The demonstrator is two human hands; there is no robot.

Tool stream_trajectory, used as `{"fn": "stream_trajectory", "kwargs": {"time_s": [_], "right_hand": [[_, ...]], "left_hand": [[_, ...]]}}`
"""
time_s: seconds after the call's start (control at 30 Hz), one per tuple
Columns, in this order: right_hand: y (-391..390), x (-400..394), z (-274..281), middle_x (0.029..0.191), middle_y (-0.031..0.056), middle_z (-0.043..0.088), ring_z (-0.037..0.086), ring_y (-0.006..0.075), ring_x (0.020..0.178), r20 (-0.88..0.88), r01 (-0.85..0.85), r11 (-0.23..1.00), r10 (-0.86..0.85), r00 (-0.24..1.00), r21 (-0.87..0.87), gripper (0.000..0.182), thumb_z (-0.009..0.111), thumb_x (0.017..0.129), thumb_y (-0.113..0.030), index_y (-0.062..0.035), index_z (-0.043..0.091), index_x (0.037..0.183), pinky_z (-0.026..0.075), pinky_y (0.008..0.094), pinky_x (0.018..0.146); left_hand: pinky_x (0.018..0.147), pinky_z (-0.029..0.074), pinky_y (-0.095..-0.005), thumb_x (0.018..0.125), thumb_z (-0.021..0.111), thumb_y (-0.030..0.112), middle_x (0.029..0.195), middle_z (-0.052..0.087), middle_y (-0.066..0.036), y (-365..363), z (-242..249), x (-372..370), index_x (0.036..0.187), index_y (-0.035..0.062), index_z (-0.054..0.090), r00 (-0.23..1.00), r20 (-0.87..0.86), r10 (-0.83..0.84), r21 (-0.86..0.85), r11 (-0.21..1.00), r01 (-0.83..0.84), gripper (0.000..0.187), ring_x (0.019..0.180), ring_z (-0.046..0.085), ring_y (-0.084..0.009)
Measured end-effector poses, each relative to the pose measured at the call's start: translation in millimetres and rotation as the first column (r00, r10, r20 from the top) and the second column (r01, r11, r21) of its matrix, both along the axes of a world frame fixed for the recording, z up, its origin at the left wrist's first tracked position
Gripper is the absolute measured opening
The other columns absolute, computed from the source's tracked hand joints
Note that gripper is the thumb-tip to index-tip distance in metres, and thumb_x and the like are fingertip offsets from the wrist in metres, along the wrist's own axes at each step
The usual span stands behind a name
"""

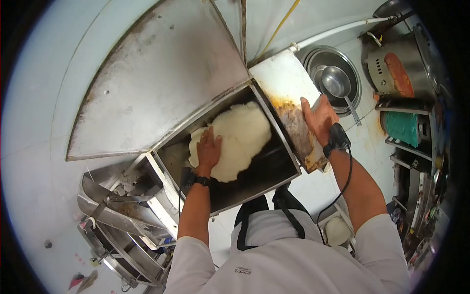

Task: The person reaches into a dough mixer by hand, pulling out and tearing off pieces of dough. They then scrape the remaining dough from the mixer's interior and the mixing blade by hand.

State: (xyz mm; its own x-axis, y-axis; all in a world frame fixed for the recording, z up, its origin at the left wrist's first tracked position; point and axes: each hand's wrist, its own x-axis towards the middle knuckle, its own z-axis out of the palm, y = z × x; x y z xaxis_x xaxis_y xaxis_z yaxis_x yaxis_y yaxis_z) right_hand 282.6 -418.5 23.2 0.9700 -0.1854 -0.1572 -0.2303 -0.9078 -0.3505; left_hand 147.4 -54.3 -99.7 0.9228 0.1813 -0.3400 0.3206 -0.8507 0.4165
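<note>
A large flat mass of pale dough (242, 134) lies in the dark metal bin (269, 179) of a machine in front of me. My left hand (209, 152) rests on the dough's left part, with its fingers stretched out and nothing held. To the right of the bin, my right hand (320, 120) lies on a white, rust-stained machine top (284, 81). Its thumb stands apart from the fingers, and I see nothing in it. Above the bin, a big metal lid (161, 73) is raised. Both wrists wear dark bands with cables.
On the right, a metal ladle (337, 81) sits in stacked steel basins (355, 73) on the tiled floor. A large steel pot (391, 73) stands beyond, above a shelf with a green roll (401, 128). Metal equipment (122, 208) stands at left. A yellow cable (281, 24) hangs behind.
</note>
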Motion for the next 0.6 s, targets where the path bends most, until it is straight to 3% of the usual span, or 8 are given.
{"fn": "stream_trajectory", "kwargs": {"time_s": [0.17, 0.23, 0.37, 0.43, 0.47, 0.53, 0.6], "right_hand": [[0.5, 0.5, -3.2, 0.101, 0.0328, 0.067, 0.067, 0.0454, 0.095, 0.029, -0.010, 1.000, 0.010, 1.000, 0.000, 0.071, 0.062, 0.086, -0.058, 0.0084, 0.057, 0.112, 0.053, 0.0488, 0.085], [2.1, 1.0, 2.6, 0.112, 0.0336, 0.064, 0.062, 0.0484, 0.106, -0.045, 0.004, 1.000, -0.005, 0.999, -0.007, 0.075, 0.057, 0.090, -0.061, 0.0081, 0.053, 0.118, 0.050, 0.0511, 0.091], [1.4, 0.9, -4.0, 0.113, 0.0330, 0.064, 0.062, 0.0478, 0.106, -0.038, 0.006, 1.000, -0.007, 0.999, -0.013, 0.075, 0.056, 0.089, -0.063, 0.0069, 0.054, 0.118, 0.050, 0.0513, 0.091], [0.8, 1.0, -7.1, 0.104, 0.0317, 0.067, 0.068, 0.0440, 0.096, 0.035, -0.001, 0.999, 0.002, 0.999, -0.037, 0.074, 0.061, 0.086, -0.060, 0.0080, 0.058, 0.113, 0.054, 0.0482, 0.084], [0.1, 1.3, -6.5, 0.104, 0.0317, 0.067, 0.068, 0.0440, 0.096, 0.035, 0.002, 0.999, -0.001, 0.999, -0.039, 0.074, 0.061, 0.086, -0.060, 0.0080, 0.058, 0.113, 0.054, 0.0482, 0.084], [0.8, 2.2, -2.8, 0.102, 0.0313, 0.068, 0.068, 0.0438, 0.096, -0.004, 0.001, 1.000, -0.001, 1.000, -0.022, 0.074, 0.062, 0.086, -0.060, 0.0078, 0.058, 0.114, 0.054, 0.0480, 0.085], [0.7, 2.9, -2.8, 0.101, 0.0312, 0.068, 0.068, 0.0440, 0.095, -0.011, 0.009, 1.000, -0.010, 1.000, -0.019, 0.073, 0.062, 0.085, -0.060, 0.0078, 0.058, 0.113, 0.054, 0.0480, 0.084]], "left_hand": [[0.113, 0.030, -0.0527, 0.101, 0.045, 0.045, 0.150, 0.043, -0.024, 25.7, 5.3, -34.4, 0.150, 0.0030, 0.036, 0.998, 0.009, 0.056, -0.029, 0.998, -0.056, 0.064, 0.138, 0.039, -0.0435], [0.112, 0.034, -0.0506, 0.102, 0.044, 0.044, 0.148, 0.044, -0.027, 31.7, 4.2, -41.3, 0.149, -0.0017, 0.035, 0.990, 0.036, 0.135, -0.041, 0.990, -0.134, 0.066, 0.135, 0.042, -0.0447], [0.110, 0.037, -0.0487, 0.102, 0.044, 0.044, 0.145, 0.045, -0.030, 33.6, 3.2, -43.2, 0.148, -0.0042, 0.034, 0.969, 0.023, 0.245, -0.100, 0.965, -0.242, 0.067, 0.133, 0.045, -0.0453], [0.109, 0.039, -0.0505, 0.101, 0.042, 0.051, 0.150, 0.039, -0.030, 28.7, 3.7, -43.5, 0.150, -0.0034, 0.031, 0.930, -0.186, 0.316, 0.058, 0.949, -0.311, 0.074, 0.132, 0.046, -0.0460], [0.109, 0.039, -0.0505, 0.101, 0.042, 0.051, 0.150, 0.039, -0.030, 20.8, 2.6, -44.8, 0.150, -0.0034, 0.031, 0.931, -0.186, 0.313, 0.056, 0.950, -0.308, 0.074, 0.132, 0.046, -0.0460], [0.109, 0.034, -0.0583, 0.094, 0.041, 0.067, 0.154, 0.032, -0.031, -7.4, 4.6, -47.5, 0.153, 0.0005, 0.028, 0.895, -0.368, 0.250, 0.315, 0.940, -0.133, 0.090, 0.134, 0.042, -0.0502], [0.109, 0.031, -0.0625, 0.090, 0.042, 0.074, 0.155, 0.028, -0.032, -31.6, 11.5, -42.4, 0.155, 0.0035, 0.027, 0.903, -0.374, 0.211, 0.348, 0.934, -0.074, 0.097, 0.135, 0.041, -0.0524]]}}
